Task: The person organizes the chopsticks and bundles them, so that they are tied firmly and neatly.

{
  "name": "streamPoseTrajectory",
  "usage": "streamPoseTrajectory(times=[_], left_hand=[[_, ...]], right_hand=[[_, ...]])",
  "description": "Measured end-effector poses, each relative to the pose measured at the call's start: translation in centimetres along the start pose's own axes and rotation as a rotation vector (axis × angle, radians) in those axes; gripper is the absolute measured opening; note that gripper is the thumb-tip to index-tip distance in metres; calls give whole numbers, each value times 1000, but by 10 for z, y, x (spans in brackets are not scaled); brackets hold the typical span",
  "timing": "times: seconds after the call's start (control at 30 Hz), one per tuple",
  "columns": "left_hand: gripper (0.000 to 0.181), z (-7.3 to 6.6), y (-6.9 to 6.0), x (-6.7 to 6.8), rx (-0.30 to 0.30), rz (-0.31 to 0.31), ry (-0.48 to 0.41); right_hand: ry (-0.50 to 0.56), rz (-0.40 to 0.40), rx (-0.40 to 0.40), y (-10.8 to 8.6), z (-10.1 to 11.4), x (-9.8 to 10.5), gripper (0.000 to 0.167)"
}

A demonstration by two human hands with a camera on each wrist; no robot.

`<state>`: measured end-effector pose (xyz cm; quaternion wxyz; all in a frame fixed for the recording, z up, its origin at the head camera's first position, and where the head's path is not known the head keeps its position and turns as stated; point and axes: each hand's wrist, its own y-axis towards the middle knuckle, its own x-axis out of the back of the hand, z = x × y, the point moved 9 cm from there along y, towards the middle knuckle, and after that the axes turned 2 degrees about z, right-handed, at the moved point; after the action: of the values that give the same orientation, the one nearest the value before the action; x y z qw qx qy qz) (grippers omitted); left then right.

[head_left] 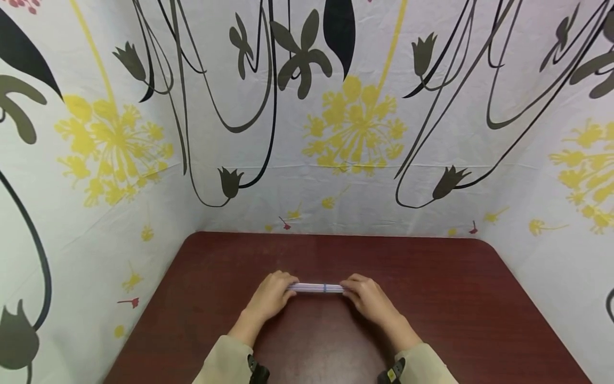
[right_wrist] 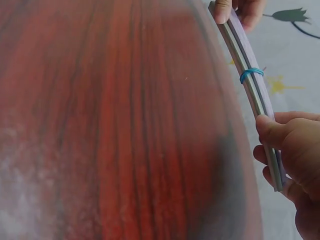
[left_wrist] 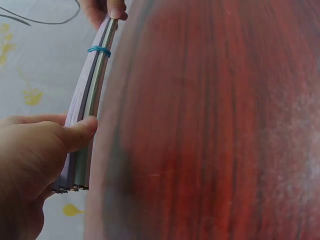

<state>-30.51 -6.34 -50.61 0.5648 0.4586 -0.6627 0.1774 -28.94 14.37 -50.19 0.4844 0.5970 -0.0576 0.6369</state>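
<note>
Between my two hands runs a bundle of long thin sticks (head_left: pixel 310 288), pale lilac on one face, with grey and greenish sides in the wrist views. A blue elastic band (right_wrist: pixel 251 74) is wrapped around it, nearer the right hand. My left hand (head_left: pixel 271 294) grips one end, its thumb lying along the sticks in the left wrist view, where the bundle's squared end (left_wrist: pixel 70 189) sticks out below the hand. The other end is pinched by my right hand (head_left: pixel 370 300), thumb on one side and fingers on the other. In the head view the bundle lies level, left to right.
A dark red-brown wooden table (head_left: pixel 431 288) with rounded far corners spreads beneath the hands. White cloth (head_left: pixel 307 213) printed with yellow flowers and dark stems hangs behind it and at both sides. A black wrist device (head_left: pixel 259 372) sits at each sleeve.
</note>
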Motion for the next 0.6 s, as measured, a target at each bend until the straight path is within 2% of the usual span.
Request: streamPoseTrajectory(times=[0.13, 0.3, 0.43, 0.6], left_hand=[[27, 5, 1, -11, 36, 8, 17], [25, 5, 1, -21, 18, 3, 35], [26, 2, 1, -21, -5, -15, 70], [34, 2, -3, -16, 35, -33, 76]], right_hand=[[-16, 22, -55, -2, -9, -6, 22], [-56, 49, -118, -6, -13, -14, 21], [-83, 30, -124, -6, -13, -17, 21], [-109, 23, -144, -7, -14, -18, 31]])
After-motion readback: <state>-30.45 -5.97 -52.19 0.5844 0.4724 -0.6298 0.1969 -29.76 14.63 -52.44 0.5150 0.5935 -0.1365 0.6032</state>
